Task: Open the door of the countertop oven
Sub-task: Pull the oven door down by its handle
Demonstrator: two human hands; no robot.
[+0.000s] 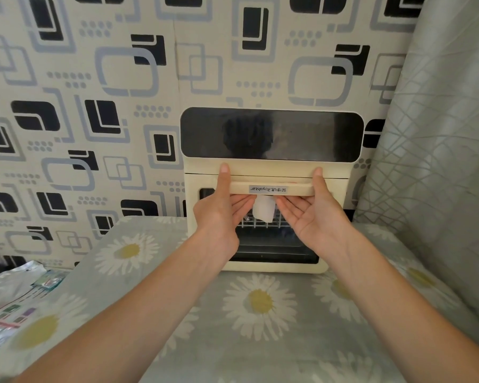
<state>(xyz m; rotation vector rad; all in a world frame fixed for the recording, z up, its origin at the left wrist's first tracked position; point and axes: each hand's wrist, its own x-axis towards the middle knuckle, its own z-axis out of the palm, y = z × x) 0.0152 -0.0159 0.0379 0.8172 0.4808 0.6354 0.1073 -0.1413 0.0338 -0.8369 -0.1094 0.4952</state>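
Both hands grasp the cream bar handle [271,188] of the cream countertop oven [271,167].
Left hand [221,214] and right hand [314,217] should pull evenly, thumbs braced on top.

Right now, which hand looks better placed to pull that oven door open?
Neither clearly: left hand and right hand both grip the door handle evenly, fingers beneath, thumbs above. Probably pull with both.

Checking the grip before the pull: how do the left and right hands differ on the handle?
The left hand holds the handle's left end; the right hand holds its right end. The left thumb reaches higher up the oven front than the right thumb. Both are palm-up, fingers under the bar, thumbs over it.
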